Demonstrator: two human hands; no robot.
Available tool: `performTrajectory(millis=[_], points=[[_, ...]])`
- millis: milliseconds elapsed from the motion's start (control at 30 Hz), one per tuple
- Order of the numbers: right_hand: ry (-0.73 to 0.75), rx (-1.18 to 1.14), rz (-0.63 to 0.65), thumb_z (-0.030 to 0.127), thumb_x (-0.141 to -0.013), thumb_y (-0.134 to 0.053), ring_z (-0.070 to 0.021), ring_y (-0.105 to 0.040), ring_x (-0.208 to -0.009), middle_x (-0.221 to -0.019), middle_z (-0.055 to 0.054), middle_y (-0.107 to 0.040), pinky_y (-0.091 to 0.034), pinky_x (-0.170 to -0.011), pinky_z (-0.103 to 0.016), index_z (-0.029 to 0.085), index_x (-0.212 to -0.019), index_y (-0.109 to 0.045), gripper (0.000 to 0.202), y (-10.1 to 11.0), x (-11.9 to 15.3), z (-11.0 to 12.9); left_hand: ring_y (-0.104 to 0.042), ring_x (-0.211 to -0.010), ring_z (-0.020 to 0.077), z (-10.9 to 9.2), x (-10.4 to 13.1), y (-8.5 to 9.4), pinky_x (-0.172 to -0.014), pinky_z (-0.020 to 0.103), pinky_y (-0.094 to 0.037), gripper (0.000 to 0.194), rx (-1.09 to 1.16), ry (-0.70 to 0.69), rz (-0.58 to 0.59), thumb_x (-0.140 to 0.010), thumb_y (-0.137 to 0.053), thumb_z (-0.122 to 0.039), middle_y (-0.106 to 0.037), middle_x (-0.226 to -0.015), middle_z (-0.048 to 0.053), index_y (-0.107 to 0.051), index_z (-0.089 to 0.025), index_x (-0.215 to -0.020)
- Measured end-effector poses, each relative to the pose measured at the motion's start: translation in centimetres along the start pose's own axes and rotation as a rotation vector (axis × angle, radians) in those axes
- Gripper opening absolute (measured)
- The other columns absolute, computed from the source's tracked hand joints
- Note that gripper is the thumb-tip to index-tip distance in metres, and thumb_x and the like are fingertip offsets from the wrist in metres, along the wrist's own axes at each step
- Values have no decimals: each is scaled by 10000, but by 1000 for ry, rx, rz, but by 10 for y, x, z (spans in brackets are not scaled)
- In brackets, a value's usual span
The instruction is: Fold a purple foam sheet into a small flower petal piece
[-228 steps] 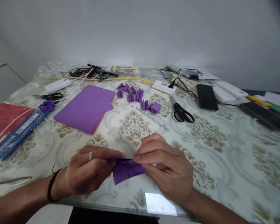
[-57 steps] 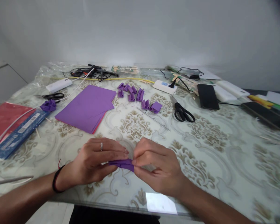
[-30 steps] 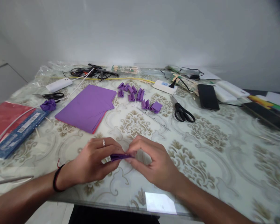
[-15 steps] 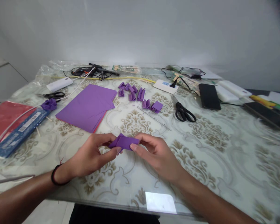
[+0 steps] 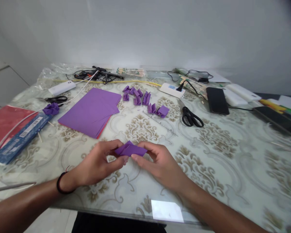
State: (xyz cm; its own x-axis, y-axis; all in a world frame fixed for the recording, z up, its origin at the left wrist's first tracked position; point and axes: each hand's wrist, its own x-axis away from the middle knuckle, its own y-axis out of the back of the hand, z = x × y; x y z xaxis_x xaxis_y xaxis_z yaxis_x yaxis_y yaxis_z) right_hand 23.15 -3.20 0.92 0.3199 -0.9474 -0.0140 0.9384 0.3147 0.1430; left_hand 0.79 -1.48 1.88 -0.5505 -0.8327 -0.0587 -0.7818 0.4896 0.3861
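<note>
A small folded purple paper (image 5: 131,149) is held between both hands above the patterned table, near its front edge. My left hand (image 5: 103,161) pinches its left end, thumb below and fingers behind. On the right side, my right hand (image 5: 160,160) grips the paper's lower edge and right end between thumb and fingers. Beyond the hands lie several folded purple pieces (image 5: 146,98) in a loose group. A stack of purple sheets (image 5: 89,110), with red showing beneath, lies to the left.
Black-handled scissors (image 5: 191,117) and a clear ruler (image 5: 160,122) lie beyond my right hand. Behind them are a white power strip (image 5: 172,90) and a black phone (image 5: 217,101). At left are crumpled purple paper (image 5: 51,109), more scissors (image 5: 56,99) and a blue-and-red packet (image 5: 20,139).
The folded paper has tilted so it looks flatter and more pointed at its right end. My right thumb has shifted left along its lower edge, close to my left thumb.
</note>
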Motion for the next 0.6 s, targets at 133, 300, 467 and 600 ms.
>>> performTrajectory(millis=[133,300,467,600], points=[[-19,-19,42,304,-917,-698,-171,-575,-744,-769,3,-652,-445,-688,-286,193,-849,-719,132,-2,0,3,-588,-738,138,-3,-1,-1,-685,257,-481,112,16,23,40,-973,-614,-218,-671,-802,-4,-674,-165,-894],[-36,-74,92,211,-865,-706,-159,-573,-737,-762,18,-664,-435,-688,-276,195,-826,-707,43,-3,-1,3,-610,-746,145,-4,0,-5,-702,268,-490,79,44,36,72,-938,-583,-171,-681,-808,-4,-654,-166,-903],[-127,-216,53,320,-857,-788,-146,-523,-712,-735,22,-608,-394,-666,-276,185,-784,-692,180,-4,-3,-3,-583,-704,128,-2,1,-7,-645,235,-468,62,100,76,33,-955,-608,-189,-655,-770,-23,-645,-176,-907],[-176,-378,33,406,-832,-860,-137,-505,-690,-736,22,-599,-378,-665,-279,186,-795,-713,267,-4,-3,-10,-595,-726,125,2,3,-8,-659,229,-478,86,122,43,-20,-995,-624,-233,-639,-787,-25,-642,-187,-924]])
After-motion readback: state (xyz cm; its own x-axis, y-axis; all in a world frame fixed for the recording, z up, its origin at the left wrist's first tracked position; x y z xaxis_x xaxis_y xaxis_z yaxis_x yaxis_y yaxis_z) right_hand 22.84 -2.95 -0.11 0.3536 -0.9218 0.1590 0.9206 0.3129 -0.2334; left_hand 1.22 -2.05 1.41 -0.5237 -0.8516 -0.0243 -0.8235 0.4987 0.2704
